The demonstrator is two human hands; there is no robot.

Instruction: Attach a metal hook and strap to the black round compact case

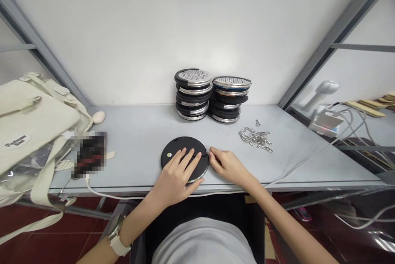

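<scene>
The black disc (188, 143) lies flat on the table (135, 136), near its front edge and within easy reach of both hands. The left hand (177, 175) rests palm down across it, fingers spread, probably to keep it from sliding or turning. The right hand (226, 165) pinches at the disc's right edge, thumb and fingertips at a small metal loop (207, 151); such a fine piece seems to call for fingertips. How the loop joins the disc is too small to tell.

The clips (254, 137) lie heaped beyond the right hand, handy for picking, with 1 apart from them. Behind, 2 stacks (194, 96) of discs stand side by side, presumably to save working room.
</scene>
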